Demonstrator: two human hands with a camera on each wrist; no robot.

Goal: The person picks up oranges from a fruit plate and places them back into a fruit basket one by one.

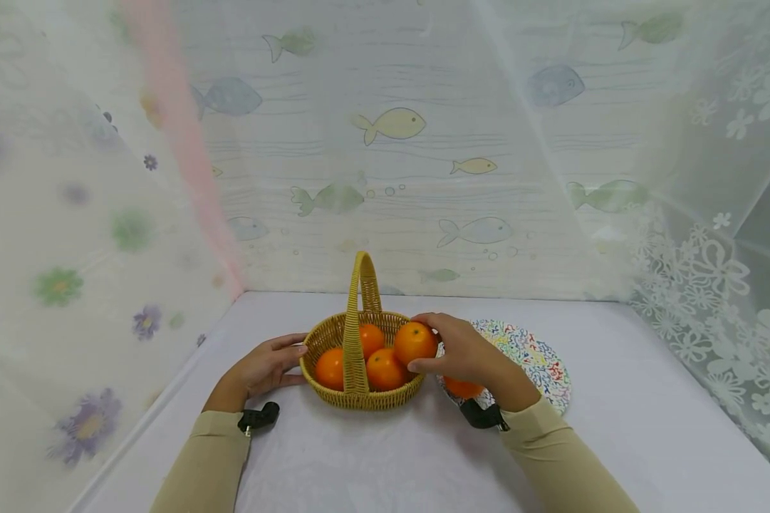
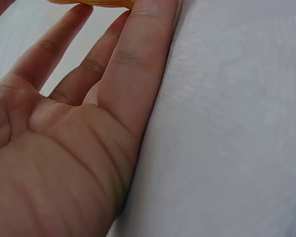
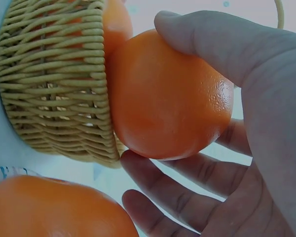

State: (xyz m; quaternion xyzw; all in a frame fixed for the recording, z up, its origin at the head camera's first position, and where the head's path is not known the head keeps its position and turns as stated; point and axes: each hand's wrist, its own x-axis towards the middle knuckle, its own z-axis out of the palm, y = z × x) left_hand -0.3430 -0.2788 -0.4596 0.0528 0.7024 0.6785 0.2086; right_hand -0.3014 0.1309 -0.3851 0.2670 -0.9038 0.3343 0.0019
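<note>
Right hand (image 1: 464,353) is gripping an orange (image 1: 415,342) at the rim of the wicker basket (image 1: 357,395), whose handle is standing upright, while the flat-fingered left hand (image 1: 263,368) is touching its side.

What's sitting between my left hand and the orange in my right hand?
In the head view, the wicker basket lies between the left hand and the held orange, with three oranges inside and its handle upright.

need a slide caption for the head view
Right hand grips an orange at the basket rim, left hand rests against the basket's other side.
</note>
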